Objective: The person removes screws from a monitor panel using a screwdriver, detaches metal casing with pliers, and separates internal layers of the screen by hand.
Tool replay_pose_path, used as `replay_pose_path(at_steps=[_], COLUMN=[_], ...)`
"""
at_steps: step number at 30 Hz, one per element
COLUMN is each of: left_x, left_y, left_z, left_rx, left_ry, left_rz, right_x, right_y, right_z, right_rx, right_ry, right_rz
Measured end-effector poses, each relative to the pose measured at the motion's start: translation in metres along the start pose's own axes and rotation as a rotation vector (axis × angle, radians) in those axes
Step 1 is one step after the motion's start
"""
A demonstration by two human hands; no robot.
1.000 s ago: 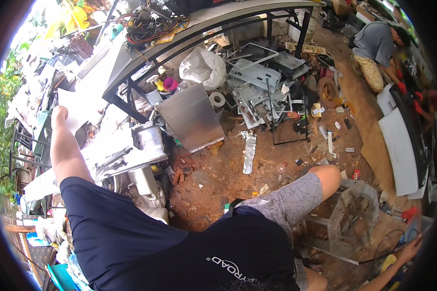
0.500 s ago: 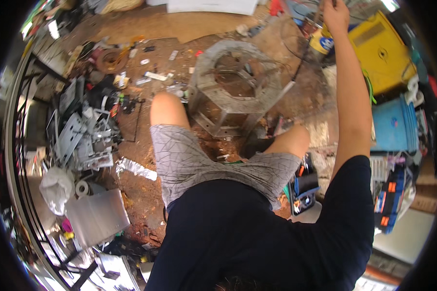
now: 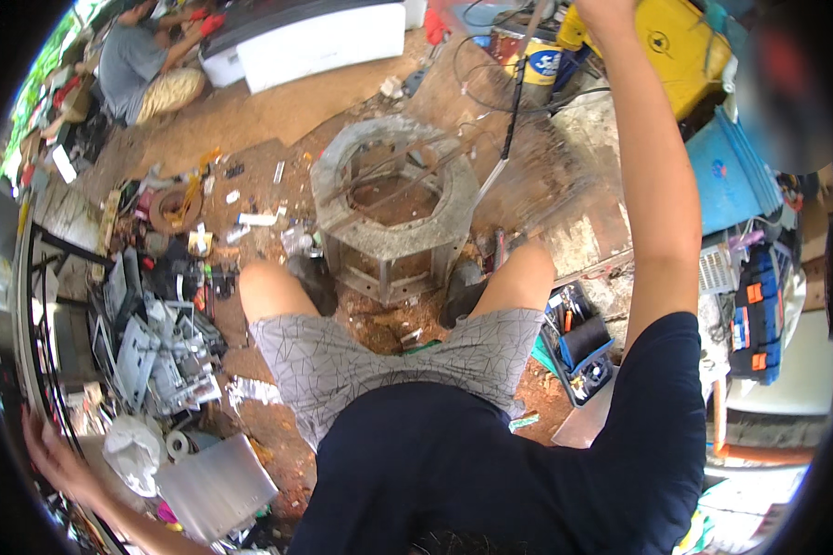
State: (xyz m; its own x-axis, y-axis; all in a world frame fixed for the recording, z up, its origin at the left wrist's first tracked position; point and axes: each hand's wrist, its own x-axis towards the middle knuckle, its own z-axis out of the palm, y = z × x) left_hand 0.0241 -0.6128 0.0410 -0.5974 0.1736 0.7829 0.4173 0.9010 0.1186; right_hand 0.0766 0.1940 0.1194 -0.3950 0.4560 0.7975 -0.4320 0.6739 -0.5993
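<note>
One bare left hand (image 3: 57,455) was blurred and spread wide, beside a long black metal table frame (image 3: 72,248); near a round yellow, blue and white can (image 3: 539,67), my right hand (image 3: 606,9) was cut off, its grip beyond telling. A grey octagonal stand (image 3: 382,242) stood between my feet (image 3: 465,292).

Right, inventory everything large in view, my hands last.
Co-worker: 1, grey shirt, upper left
Panel: 1, white, top middle
Octagonal frame: 1, grey, centre
Can: 1, yellow and blue, upper right
Box: 1, yellow, upper right
Container: 1, blue, right
Toolbox: 1, blue and orange, far right
Case: 1, black, by right leg
Scrap pile: 1, grey, left
Flat sheet: 1, silver, lower left
Bag: 1, white, left
Left hand: 1, bare, lower left
Right hand: 1, bare, top edge
</note>
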Motion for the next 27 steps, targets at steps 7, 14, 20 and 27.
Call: replay_pose_path(at_steps=[7, 14, 20, 27], left_x=[0.047, 0.085, 0.087, 0.085], left_y=[0.414, 0.538, 0.487, 0.456], left_z=[0.243, 0.250, 0.261, 0.252], left_rx=[-1.433, -1.669, -1.689, -1.599], left_ry=[-0.542, -0.661, -0.336, -0.279], left_rz=[0.192, 0.139, -0.084, -0.238], right_x=[-0.016, -0.059, -0.121, -0.239], right_y=[-0.101, -0.129, -0.084, -0.018], right_z=[0.034, 0.074, 0.021, 0.052], right_rx=[-0.328, -0.459, -0.485, -0.161], right_ry=[-0.120, -0.360, -0.277, -0.287], right_rz=[-0.092, -0.121, -0.211, 0.538])
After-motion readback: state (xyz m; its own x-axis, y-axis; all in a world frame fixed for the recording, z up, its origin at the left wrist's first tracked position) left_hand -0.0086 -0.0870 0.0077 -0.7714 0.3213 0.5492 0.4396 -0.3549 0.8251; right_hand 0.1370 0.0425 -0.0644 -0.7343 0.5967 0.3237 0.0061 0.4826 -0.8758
